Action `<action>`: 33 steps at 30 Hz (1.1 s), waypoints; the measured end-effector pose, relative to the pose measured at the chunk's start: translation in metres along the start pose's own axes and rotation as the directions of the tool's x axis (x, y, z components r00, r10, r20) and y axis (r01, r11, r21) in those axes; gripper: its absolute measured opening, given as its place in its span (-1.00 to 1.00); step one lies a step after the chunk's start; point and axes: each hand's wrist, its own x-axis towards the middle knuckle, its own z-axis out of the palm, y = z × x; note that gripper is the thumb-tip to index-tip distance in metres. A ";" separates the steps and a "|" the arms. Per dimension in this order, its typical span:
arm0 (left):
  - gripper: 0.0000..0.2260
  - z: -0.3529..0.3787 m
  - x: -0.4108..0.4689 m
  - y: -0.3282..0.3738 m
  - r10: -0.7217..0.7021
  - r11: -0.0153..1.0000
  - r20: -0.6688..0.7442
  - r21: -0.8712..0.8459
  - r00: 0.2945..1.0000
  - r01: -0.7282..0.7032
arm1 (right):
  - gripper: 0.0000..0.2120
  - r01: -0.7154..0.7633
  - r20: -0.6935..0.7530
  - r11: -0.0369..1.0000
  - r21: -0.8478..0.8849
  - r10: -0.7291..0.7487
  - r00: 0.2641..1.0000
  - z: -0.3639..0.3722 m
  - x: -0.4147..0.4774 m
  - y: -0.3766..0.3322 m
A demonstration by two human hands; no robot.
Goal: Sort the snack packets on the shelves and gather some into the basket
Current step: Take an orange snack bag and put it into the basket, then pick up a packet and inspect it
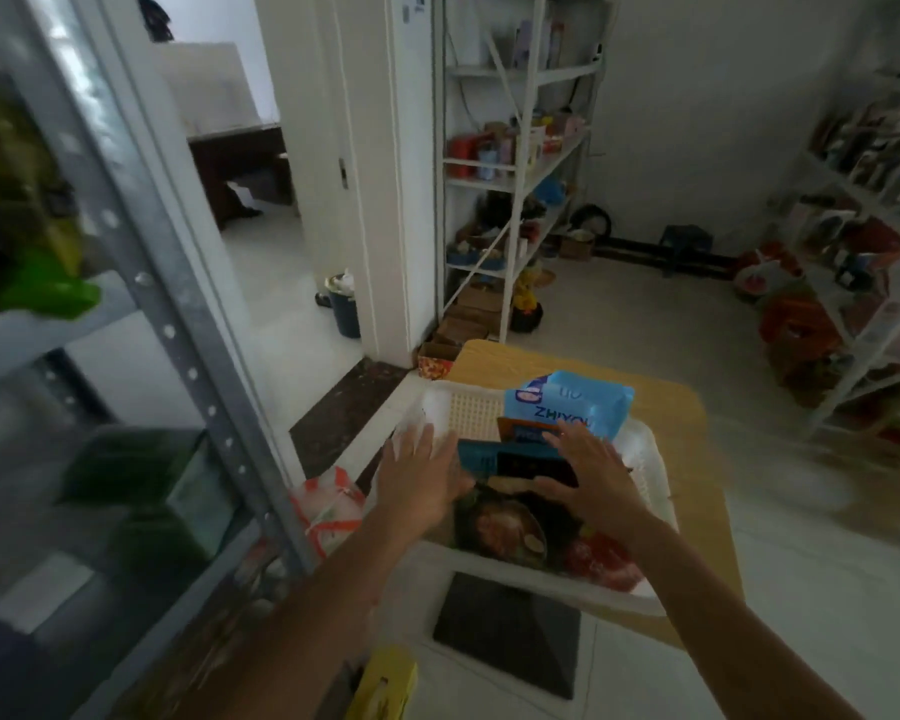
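White plastic basket [471, 415] with mesh walls, lower centre of frame, sitting on a yellow-wood table [681, 407]. Packets crowd its right and near parts; the far left corner shows bare mesh.

Contents:
- pale blue packet [572, 402] at the far end, propped at a tilt, lettered ZHIYOU.
- orange packet [515, 428] just in front of it, mostly hidden.
- dark blue box [481, 457] lying across the middle, between the two hands.
- dark packet [500, 522] with a food picture, filling the near part.
- red packet [601, 563] in the near right corner, blurred.

The left hand [419, 472] is palm down with fingers straight and spread wide, over the basket's left rim. It holds nothing. Its thumb side lies by the box's left end; contact cannot be told.

The right hand [591, 478] is palm down with fingers straight and spread, over the box's right end and the dark packet. It grips nothing. Blur hides whether it touches them.

Around the basket:
- grey metal shelf post [178, 330] slanting down the left of frame, with blurred green packets [48, 291] on its shelf.
- white rack [515, 174] of goods, upper centre.
- second rack [863, 262] at the right edge.
- bin [345, 311] by the doorway.
- white-and-orange bag [328, 506] on the floor, left of the basket.
- yellow box [385, 683] at the bottom edge.
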 end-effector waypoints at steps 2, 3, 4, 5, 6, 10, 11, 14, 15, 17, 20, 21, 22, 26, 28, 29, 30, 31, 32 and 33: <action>-0.40 0.003 -0.044 -0.008 -0.115 0.993 -0.034 0.028 0.993 0.116 | -0.37 0.108 0.050 0.993 -0.056 -0.106 0.993 0.008 -0.006 -0.027; -0.40 0.004 -0.067 -0.011 -0.187 0.982 -0.051 0.018 0.981 0.189 | -0.38 0.155 0.058 0.987 -0.054 -0.151 0.987 0.013 -0.010 -0.043; -0.40 0.004 -0.090 -0.016 -0.261 0.965 -0.059 0.014 0.963 0.262 | -0.38 0.196 0.060 0.980 -0.037 -0.194 0.979 0.018 -0.017 -0.060; -0.40 0.003 -0.112 -0.021 -0.329 0.943 -0.065 0.025 0.942 0.331 | -0.38 0.243 0.060 0.970 -0.013 -0.242 0.968 0.023 -0.023 -0.080; -0.40 0.001 -0.136 -0.027 -0.388 0.919 -0.077 0.045 0.918 0.392 | -0.38 0.307 0.068 0.952 0.000 -0.307 0.949 0.029 -0.029 -0.100; -0.39 -0.026 -0.240 -0.054 -0.624 0.768 -0.167 0.050 0.764 0.638 | -0.37 0.613 0.054 0.784 0.096 -0.619 0.783 0.036 -0.044 -0.195; -0.38 -0.035 -0.266 -0.059 -0.672 0.721 -0.207 0.037 0.711 0.692 | -0.36 0.687 0.035 0.717 0.121 -0.695 0.719 0.033 -0.048 -0.224; -0.36 -0.059 -0.340 -0.071 -0.740 0.596 -0.409 -0.031 0.534 0.802 | -0.27 0.846 -0.057 0.506 0.168 -0.852 0.521 0.021 -0.070 -0.310; -0.35 -0.068 -0.362 -0.072 -0.745 0.561 -0.467 -0.056 0.475 0.826 | -0.25 0.881 -0.097 0.437 0.182 -0.884 0.458 0.016 -0.080 -0.337; -0.32 -0.080 -0.403 -0.076 -0.747 0.479 -0.545 -0.044 0.381 0.877 | -0.27 0.939 -0.183 0.303 0.161 -0.926 0.330 0.005 -0.099 -0.386; -0.33 -0.086 -0.453 -0.086 -0.777 0.380 -0.563 -0.064 0.281 0.923 | -0.32 0.982 -0.254 0.131 0.132 -0.954 0.162 -0.013 -0.131 -0.446; -0.33 -0.089 -0.466 -0.088 -0.777 0.347 -0.580 -0.072 0.243 0.935 | -0.34 0.986 -0.256 0.095 0.137 -0.958 0.128 -0.019 -0.141 -0.461; -0.32 -0.093 -0.478 -0.092 -0.776 0.317 -0.593 -0.074 0.214 0.945 | -0.37 0.990 -0.284 0.060 0.130 -0.954 0.095 -0.024 -0.150 -0.475; -0.31 -0.107 -0.511 -0.117 -0.811 0.211 -0.568 -0.054 0.143 0.976 | -0.37 0.995 -0.354 -0.028 0.099 -0.935 0.009 -0.041 -0.170 -0.518; -0.30 -0.115 -0.520 -0.131 -0.818 0.224 -0.553 -0.048 0.161 0.973 | -0.35 0.997 -0.354 -0.033 0.074 -0.935 -0.005 -0.047 -0.173 -0.536; -0.30 -0.118 -0.522 -0.140 -0.819 0.246 -0.544 -0.048 0.181 0.968 | -0.35 0.998 -0.345 -0.029 0.063 -0.939 -0.006 -0.049 -0.173 -0.545; -0.30 -0.119 -0.524 -0.150 -0.825 0.260 -0.528 -0.042 0.200 0.965 | -0.37 0.998 -0.341 -0.025 0.056 -0.940 -0.004 -0.051 -0.174 -0.552; -0.29 -0.120 -0.526 -0.156 -0.830 0.263 -0.519 -0.039 0.205 0.964 | -0.39 0.999 -0.333 -0.015 0.052 -0.943 0.003 -0.053 -0.174 -0.559; -0.28 -0.118 -0.527 -0.162 -0.828 0.265 -0.520 -0.030 0.211 0.964 | -0.43 0.999 -0.326 0.000 0.039 -0.945 0.013 -0.053 -0.175 -0.565; -0.26 -0.116 -0.528 -0.165 -0.823 0.267 -0.525 -0.016 0.219 0.964 | -0.45 1.000 -0.327 0.015 0.019 -0.945 0.020 -0.053 -0.177 -0.570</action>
